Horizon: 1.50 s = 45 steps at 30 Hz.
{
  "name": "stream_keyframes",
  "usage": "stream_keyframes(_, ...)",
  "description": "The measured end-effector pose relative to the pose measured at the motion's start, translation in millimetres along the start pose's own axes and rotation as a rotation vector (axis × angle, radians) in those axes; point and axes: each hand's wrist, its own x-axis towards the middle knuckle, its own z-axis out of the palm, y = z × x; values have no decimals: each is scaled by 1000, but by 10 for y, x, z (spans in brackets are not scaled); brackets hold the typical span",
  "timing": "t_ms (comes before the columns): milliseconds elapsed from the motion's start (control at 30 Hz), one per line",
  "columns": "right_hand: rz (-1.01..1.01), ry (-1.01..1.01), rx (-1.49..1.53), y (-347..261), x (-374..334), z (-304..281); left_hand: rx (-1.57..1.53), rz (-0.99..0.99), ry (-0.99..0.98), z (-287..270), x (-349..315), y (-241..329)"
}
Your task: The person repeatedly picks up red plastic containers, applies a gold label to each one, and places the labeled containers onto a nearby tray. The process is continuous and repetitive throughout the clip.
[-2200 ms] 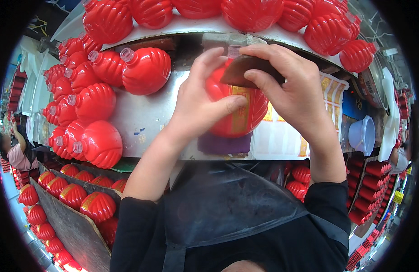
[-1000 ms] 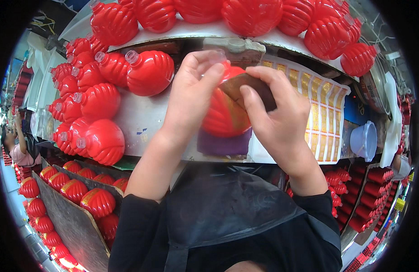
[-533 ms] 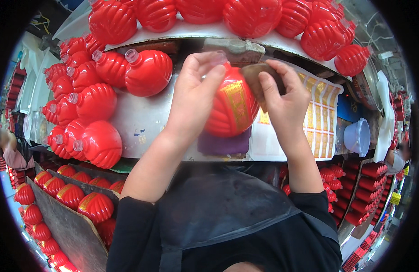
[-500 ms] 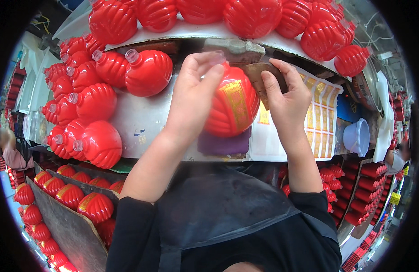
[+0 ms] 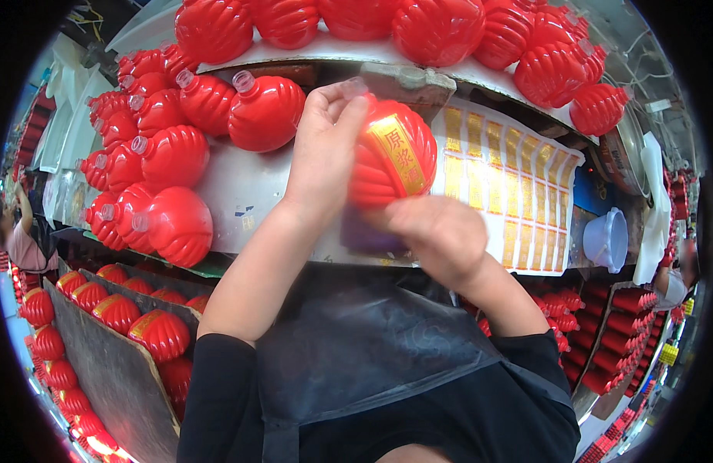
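Bottle (image 5: 372, 181) gripped at the neck (image 5: 358, 86) by the left hand (image 5: 322, 143).
Left hand: fingers closed on the neck; body extends to its right, gold label (image 5: 403, 154) facing up. Right hand (image 5: 445, 233): curled, blurred, at the bottle's lower end; contents cannot be determined. Beyond: purple cloth (image 5: 362, 236) below, label sheet (image 5: 518, 189) right, on counter (image 5: 237, 181).

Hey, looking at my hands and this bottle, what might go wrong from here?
The left hand grips the red bottle near its neck, so the round body might swing or slip. The right hand, blurred near the bottle's lower end, could perhaps snag the gold label. The label sheet lies close by on the right, so a stray sweep of that arm might shift it.
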Motion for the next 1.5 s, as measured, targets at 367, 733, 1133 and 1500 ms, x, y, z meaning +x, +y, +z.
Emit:
stream_keyframes(367,-98,11,-60,26,66,-39,88,54,57,63,-110,17)
stream_keyframes(733,30,130,-81,172,139,-98,167,139,16,199,-224,-65)
stream_keyframes(1133,742,259,226,500,19,-26,277,181,-6,189,-192,-58)
stream_keyframes(1500,701,242,369,591,59,77,168,119,37,96,-74,-64)
